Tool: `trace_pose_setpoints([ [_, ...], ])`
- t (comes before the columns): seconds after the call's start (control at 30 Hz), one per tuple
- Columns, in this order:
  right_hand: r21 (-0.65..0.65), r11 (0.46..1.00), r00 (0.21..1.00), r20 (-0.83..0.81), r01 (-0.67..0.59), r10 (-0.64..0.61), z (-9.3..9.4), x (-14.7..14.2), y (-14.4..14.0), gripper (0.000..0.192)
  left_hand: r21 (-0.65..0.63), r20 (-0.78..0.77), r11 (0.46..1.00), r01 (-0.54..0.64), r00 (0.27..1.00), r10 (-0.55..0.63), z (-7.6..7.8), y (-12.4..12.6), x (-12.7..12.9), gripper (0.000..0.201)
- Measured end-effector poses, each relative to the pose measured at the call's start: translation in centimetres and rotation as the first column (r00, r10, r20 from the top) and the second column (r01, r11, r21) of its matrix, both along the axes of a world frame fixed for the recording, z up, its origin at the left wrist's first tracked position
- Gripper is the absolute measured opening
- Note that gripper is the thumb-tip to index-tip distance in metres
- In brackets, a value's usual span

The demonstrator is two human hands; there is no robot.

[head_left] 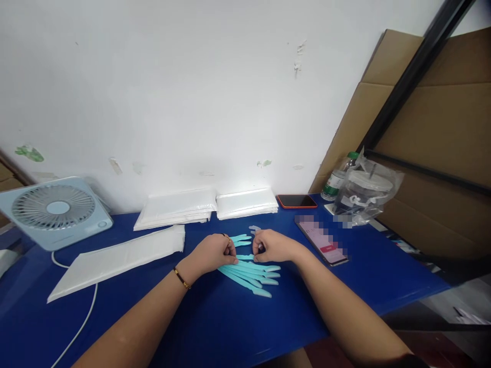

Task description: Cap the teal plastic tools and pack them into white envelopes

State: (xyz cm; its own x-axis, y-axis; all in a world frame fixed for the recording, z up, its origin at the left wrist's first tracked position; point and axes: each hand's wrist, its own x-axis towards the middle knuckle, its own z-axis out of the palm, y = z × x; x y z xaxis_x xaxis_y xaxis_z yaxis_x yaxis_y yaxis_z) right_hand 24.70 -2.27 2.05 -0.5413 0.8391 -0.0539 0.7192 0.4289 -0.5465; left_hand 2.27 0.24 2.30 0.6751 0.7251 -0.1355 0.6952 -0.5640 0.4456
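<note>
While the left hand's (210, 253) thumb and fingers pinch the slim turquoise tools (242, 275), the right hand (274, 246) closes its fingertips on one tool's end. The tools fan out over the blue table (291, 322), in front of the white packets (176, 207).

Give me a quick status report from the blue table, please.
Left hand pinching slim turquoise plastic sticks. Right hand at one stick's end, grip unclear. Lit rectangular phone off right, not between hands.
</note>
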Motion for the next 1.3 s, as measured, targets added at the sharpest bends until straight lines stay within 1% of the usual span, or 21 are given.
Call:
trace_pose_setpoints([
  [0.07,0.026,1.000,1.000,0.019,0.000,0.000,0.0,-0.1,0.0,0.008,-0.025,-0.010,0.999,-0.020,1.000,0.020,-0.1,0.0,0.0,0.021],
  [0.17,0.070,0.998,1.000,0.024,-0.005,0.003,0.2,0.0,0.1,0.007,0.028,0.042,0.997,-0.071,0.997,0.070,-0.1,0.1,0.0,0.023],
  [0.23,0.101,0.995,1.000,0.018,0.007,-0.009,0.3,0.1,0.2,0.008,0.055,0.071,0.995,-0.077,0.995,0.074,-0.1,0.2,0.0,0.022],
  [0.33,0.146,0.989,0.999,0.012,0.031,-0.033,0.4,0.2,0.4,0.007,0.019,0.069,0.997,-0.077,0.995,0.076,0.0,0.5,-0.1,0.021],
  [0.4,0.173,0.983,0.998,0.010,0.066,-0.068,0.3,0.4,0.7,0.004,0.028,0.065,0.992,-0.127,0.990,0.125,-0.1,0.8,-0.3,0.020],
  [0.47,0.188,0.973,0.990,0.000,0.137,-0.139,0.2,1.0,1.1,0.003,0.044,0.039,0.983,-0.179,0.983,0.177,-0.1,1.1,-0.6,0.018],
  [0.53,0.187,0.959,0.977,-0.020,0.213,-0.213,0.2,1.7,1.4,0.005,0.053,0.015,0.975,-0.216,0.976,0.215,-0.1,1.4,-1.0,0.016],
  [0.57,0.169,0.959,0.973,-0.032,0.230,-0.228,0.3,2.1,1.4,0.008,0.059,0.011,0.972,-0.229,0.973,0.229,0.0,1.4,-1.1,0.016],
  [0.63,0.099,0.976,0.980,-0.049,0.195,-0.191,0.6,2.9,1.2,0.014,0.087,0.029,0.967,-0.238,0.971,0.237,0.1,1.3,-1.1,0.018],
  [0.7,0.014,0.996,0.996,-0.037,0.087,-0.086,0.9,3.3,0.9,0.020,0.109,0.056,0.972,-0.206,0.978,0.201,0.4,0.9,-0.8,0.021],
  [0.77,-0.047,0.999,1.000,0.006,-0.021,0.022,1.0,3.4,0.6,0.024,0.087,0.061,0.990,-0.111,0.992,0.106,0.5,0.2,-0.3,0.024],
  [0.83,-0.077,0.994,0.996,0.054,-0.072,0.076,0.9,3.1,0.4,0.022,0.051,0.048,0.999,-0.011,0.999,0.009,0.5,-0.5,0.3,0.027],
  [0.9,-0.096,0.993,0.994,0.075,-0.074,0.082,0.8,2.7,0.4,0.017,0.041,0.025,0.998,0.048,0.999,-0.049,0.4,-1.0,0.7,0.026],
  [0.97,-0.094,0.994,0.996,0.066,-0.061,0.068,0.8,2.3,0.4,0.014,0.062,0.007,0.997,0.052,0.999,-0.053,0.1,-1.2,0.9,0.022],
  [1.03,-0.066,0.996,0.998,0.032,-0.052,0.054,0.8,2.1,0.5,0.014,0.069,-0.009,0.997,0.033,0.999,-0.032,0.1,-1.0,0.9,0.020],
  [1.13,-0.003,1.000,1.000,-0.015,-0.014,0.014,0.8,2.2,0.7,0.014,0.081,-0.026,0.997,-0.014,1.000,0.016,0.4,-0.4,0.4,0.020],
  [1.2,0.044,0.997,0.998,-0.020,0.059,-0.058,0.7,2.5,1.0,0.013,0.117,-0.045,0.992,-0.053,0.997,0.059,0.8,0.2,-0.2,0.020],
  [1.3,0.118,0.977,0.984,-0.043,0.176,-0.172,0.6,3.0,1.3,0.014,0.181,-0.060,0.975,-0.127,0.988,0.139,1.3,0.9,-1.0,0.020],
])
